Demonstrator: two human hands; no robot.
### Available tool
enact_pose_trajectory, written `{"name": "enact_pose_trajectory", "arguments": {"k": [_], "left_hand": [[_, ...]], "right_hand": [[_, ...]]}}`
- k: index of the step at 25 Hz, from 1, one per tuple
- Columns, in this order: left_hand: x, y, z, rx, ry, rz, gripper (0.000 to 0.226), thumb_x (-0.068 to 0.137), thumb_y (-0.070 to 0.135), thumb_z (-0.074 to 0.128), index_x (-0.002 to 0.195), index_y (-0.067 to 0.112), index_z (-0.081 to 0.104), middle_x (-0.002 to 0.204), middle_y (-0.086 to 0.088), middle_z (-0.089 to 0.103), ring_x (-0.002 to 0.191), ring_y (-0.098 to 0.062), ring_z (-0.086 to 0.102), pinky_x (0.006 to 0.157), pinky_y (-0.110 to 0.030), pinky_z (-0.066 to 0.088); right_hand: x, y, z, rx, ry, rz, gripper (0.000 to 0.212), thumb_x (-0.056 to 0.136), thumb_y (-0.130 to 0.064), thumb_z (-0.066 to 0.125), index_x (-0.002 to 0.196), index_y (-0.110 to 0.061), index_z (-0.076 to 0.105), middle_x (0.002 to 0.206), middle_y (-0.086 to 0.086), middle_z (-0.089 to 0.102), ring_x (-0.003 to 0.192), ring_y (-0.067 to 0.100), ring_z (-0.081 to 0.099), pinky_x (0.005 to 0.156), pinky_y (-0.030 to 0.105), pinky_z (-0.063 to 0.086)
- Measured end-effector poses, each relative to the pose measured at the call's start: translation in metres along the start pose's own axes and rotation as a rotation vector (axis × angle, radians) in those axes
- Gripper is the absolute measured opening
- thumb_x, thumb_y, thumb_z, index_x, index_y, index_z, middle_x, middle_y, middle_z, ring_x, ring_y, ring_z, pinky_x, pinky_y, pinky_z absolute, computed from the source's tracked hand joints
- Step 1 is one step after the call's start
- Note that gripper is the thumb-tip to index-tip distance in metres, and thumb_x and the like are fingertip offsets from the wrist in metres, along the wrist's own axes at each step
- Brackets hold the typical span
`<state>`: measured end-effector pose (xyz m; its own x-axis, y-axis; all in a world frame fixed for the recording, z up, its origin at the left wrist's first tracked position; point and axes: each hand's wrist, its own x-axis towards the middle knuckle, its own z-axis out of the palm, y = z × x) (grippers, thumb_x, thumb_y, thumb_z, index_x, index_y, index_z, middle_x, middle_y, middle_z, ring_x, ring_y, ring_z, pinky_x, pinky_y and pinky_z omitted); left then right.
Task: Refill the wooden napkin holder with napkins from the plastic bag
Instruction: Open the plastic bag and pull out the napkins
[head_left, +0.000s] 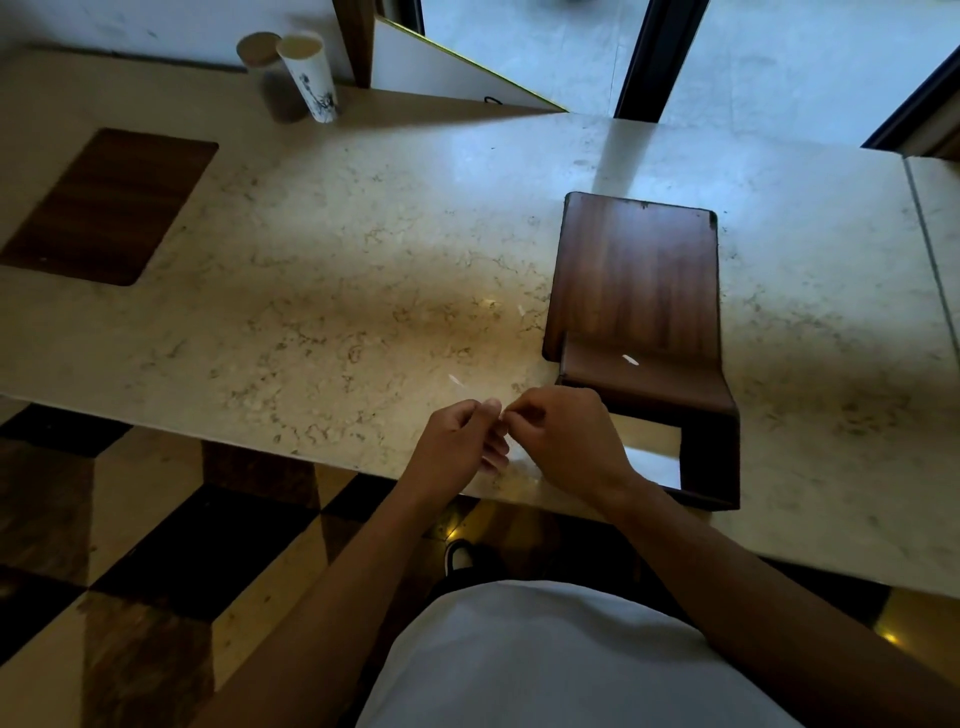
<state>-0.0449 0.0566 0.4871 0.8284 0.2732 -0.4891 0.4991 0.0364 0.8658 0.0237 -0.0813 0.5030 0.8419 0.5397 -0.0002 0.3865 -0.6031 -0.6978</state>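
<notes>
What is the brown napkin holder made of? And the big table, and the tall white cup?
Napkin holder: looks like dark, smooth wood, with grain stripes. Table: probably polished marble or similar stone, cream, veined, shiny. Cup: likely paper, matte white with a printed pattern.

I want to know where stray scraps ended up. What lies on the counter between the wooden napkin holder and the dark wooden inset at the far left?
Head view: between napkin holder and inset, bare marble counter with two small white scraps.

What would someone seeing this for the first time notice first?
Probably the two hands, left hand and right hand, meeting fingertip to fingertip over the marble counter's near edge. Just right of them sits the dark wooden napkin holder. A tall paper cup stands at the far left.
</notes>
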Motion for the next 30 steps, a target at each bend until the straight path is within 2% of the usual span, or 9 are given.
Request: {"name": "enact_pose_trajectory", "arguments": {"k": [4,10,15,19,20,23,25,27,30], "left_hand": [[0.001,-0.004,0.001,0.047,0.01,0.03,0.04,0.103,0.036,0.05,0.087,0.005,0.069,0.073,-0.009,0.072,0.064,-0.02,0.07,0.064,-0.031,0.059],[0.003,-0.006,0.0,0.159,-0.063,0.087,0.038,0.103,0.032,0.05,0.089,0.003,0.069,0.074,-0.005,0.074,0.068,-0.02,0.071,0.069,-0.036,0.059],[0.003,-0.006,-0.012,0.176,-0.219,0.132,0.034,0.106,0.025,0.046,0.095,0.002,0.069,0.081,-0.003,0.074,0.076,-0.021,0.071,0.074,-0.034,0.058],[0.005,-0.006,-0.012,0.156,-0.215,0.104,0.028,0.102,0.017,0.049,0.088,0.004,0.07,0.079,-0.006,0.074,0.073,-0.022,0.07,0.074,-0.037,0.058],[0.005,-0.006,-0.011,0.159,-0.202,0.105,0.027,0.101,0.015,0.051,0.085,0.004,0.069,0.077,-0.008,0.073,0.071,-0.021,0.069,0.073,-0.037,0.058],[0.005,-0.007,-0.012,0.213,-0.204,0.12,0.026,0.099,0.016,0.054,0.086,-0.002,0.067,0.078,-0.019,0.07,0.067,-0.02,0.066,0.07,-0.037,0.057],[0.003,-0.008,-0.011,0.28,-0.242,0.134,0.027,0.099,0.017,0.053,0.087,-0.004,0.066,0.078,-0.02,0.069,0.066,-0.018,0.065,0.07,-0.036,0.057],[0.0,-0.009,-0.008,0.351,-0.252,0.151,0.027,0.099,0.016,0.051,0.085,-0.003,0.064,0.071,-0.013,0.067,0.063,-0.014,0.064,0.068,-0.035,0.055],[-0.003,-0.007,-0.007,0.371,-0.214,0.169,0.027,0.099,0.014,0.048,0.08,0.0,0.061,0.062,0.001,0.062,0.055,-0.007,0.058,0.058,-0.023,0.048]], "right_hand": [[0.005,0.005,-0.003,0.176,-0.144,0.23,0.008,0.087,-0.022,0.074,0.083,-0.019,0.079,0.073,-0.012,0.072,0.068,-0.001,0.067,0.067,0.019,0.052],[0.005,0.008,-0.008,0.389,-0.274,0.362,0.015,0.08,-0.019,0.08,0.068,-0.02,0.071,0.069,-0.003,0.072,0.061,-0.002,0.064,0.058,0.014,0.046],[0.006,0.02,-0.013,0.69,-0.463,0.547,0.007,0.08,-0.014,0.077,0.075,-0.015,0.071,0.065,-0.001,0.068,0.055,0.006,0.059,0.054,0.021,0.047],[0.009,0.022,-0.01,0.842,-0.52,0.626,0.013,0.089,-0.012,0.07,0.076,-0.011,0.07,0.069,0.005,0.07,0.058,0.012,0.062,0.055,0.024,0.048],[0.009,0.021,-0.01,0.754,-0.538,0.573,0.017,0.092,-0.015,0.067,0.075,-0.011,0.07,0.07,0.005,0.07,0.058,0.011,0.063,0.055,0.024,0.049],[0.011,0.019,-0.011,0.206,-0.55,0.192,0.023,0.097,-0.028,0.058,0.078,-0.018,0.066,0.067,-0.006,0.067,0.055,0.0,0.061,0.052,0.014,0.044],[0.015,0.019,-0.014,-0.014,-0.621,0.043,0.022,0.098,-0.034,0.054,0.085,-0.02,0.064,0.074,-0.006,0.066,0.061,0.002,0.059,0.053,0.017,0.043],[0.018,0.02,-0.015,-0.105,-0.705,-0.046,0.022,0.098,-0.031,0.05,0.084,-0.02,0.062,0.076,0.0,0.064,0.064,0.01,0.056,0.057,0.025,0.043],[0.016,0.018,-0.012,-0.082,-0.649,-0.128,0.028,0.096,-0.025,0.047,0.071,-0.036,0.052,0.066,-0.01,0.056,0.055,0.004,0.05,0.052,0.02,0.038]]}}
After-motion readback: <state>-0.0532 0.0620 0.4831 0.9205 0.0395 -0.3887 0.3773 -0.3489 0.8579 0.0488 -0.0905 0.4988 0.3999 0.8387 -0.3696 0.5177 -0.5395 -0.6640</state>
